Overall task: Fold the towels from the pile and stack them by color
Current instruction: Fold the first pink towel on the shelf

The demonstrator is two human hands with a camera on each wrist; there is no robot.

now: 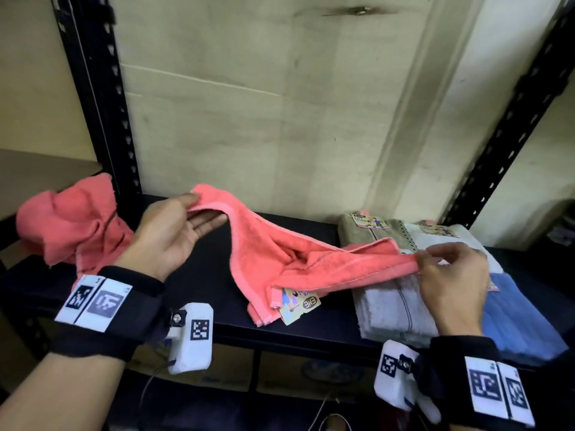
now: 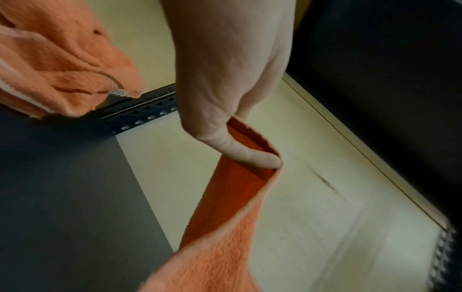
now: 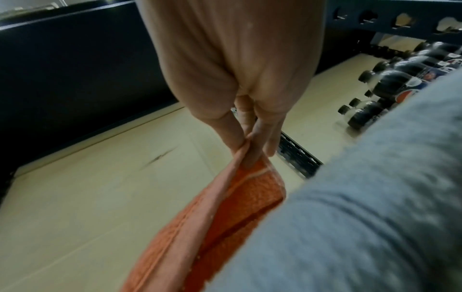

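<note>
Stretching between both hands in the head view, a coral towel [image 1: 280, 253] is hanging over the dark shelf [image 1: 199, 259], its lower fold and a paper tag [image 1: 300, 307] drooping onto the shelf's front edge. The left hand [image 1: 174, 234] is pinching the towel's far-left corner between thumb and straightened fingers, palm turned up. The right hand [image 1: 451, 275] is pinching the opposite corner with thumb and forefinger, the other fingers curled loosely above. Left of the left hand's grip, a crumpled pile of coral towels [image 1: 71, 225] is lying at the shelf's end. Under and behind the right hand's grip, folded towels are lying side by side: a grey towel [image 1: 395, 309] just beneath it, a blue towel [image 1: 522, 325] to its right, and a beige towel [image 1: 361, 234] behind.

From the left wrist, the left hand [image 2: 225, 79] is showing its thumb pressing a folded hem of the coral towel [image 2: 225, 227] against the fingers, the cloth trailing away below the grip. The pile of coral towels [image 2: 57, 59] is sitting to the left of the grip, beside a slotted black upright [image 2: 145, 112].

From the right wrist, the right hand [image 3: 225, 69] is nipping the coral towel [image 3: 225, 207] at its edge between fingertips, the cloth running down from the grip. The grey towel [image 3: 362, 207] is filling the lower right, blurred. Dark bottles [image 3: 390, 79] are standing off to the right of the grip.
</note>
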